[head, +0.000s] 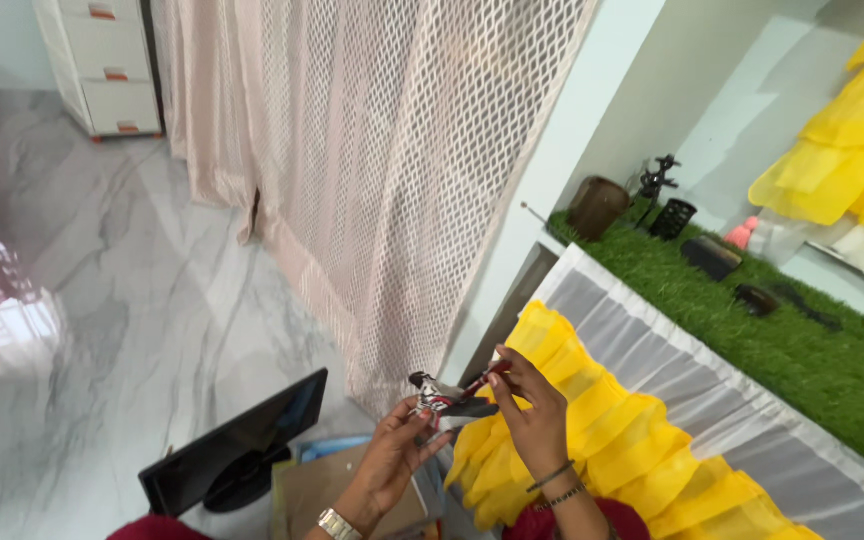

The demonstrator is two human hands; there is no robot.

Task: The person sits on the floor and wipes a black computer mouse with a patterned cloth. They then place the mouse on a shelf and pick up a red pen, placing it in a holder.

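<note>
The left hand (392, 455) holds a small dark figure with red and white parts (439, 398) up in the air, its fingers closed around the lower end, while the right hand (532, 410) pinches a thin red stick (487, 378), perhaps a fine brush or pen, whose tip touches the figure's upper side. Both hands hover off any support, just in front of the near edge of the shelf (652, 350) draped in grey-and-white cloth, with a yellow ruffled fabric (592, 420) hanging beside and beneath them. The grip on the figure looks light and is taken low, so a push from the stick could twist it loose, and it would fall past the fabric toward the cardboard box (327, 485) and black tablet (237, 445) below, or onto the marble floor (102, 300). If the stick carries paint or glue, which cannot be told, a slip could mark the yellow fabric so near. With no wrist rested, a tremor could send the tip astray.
</note>
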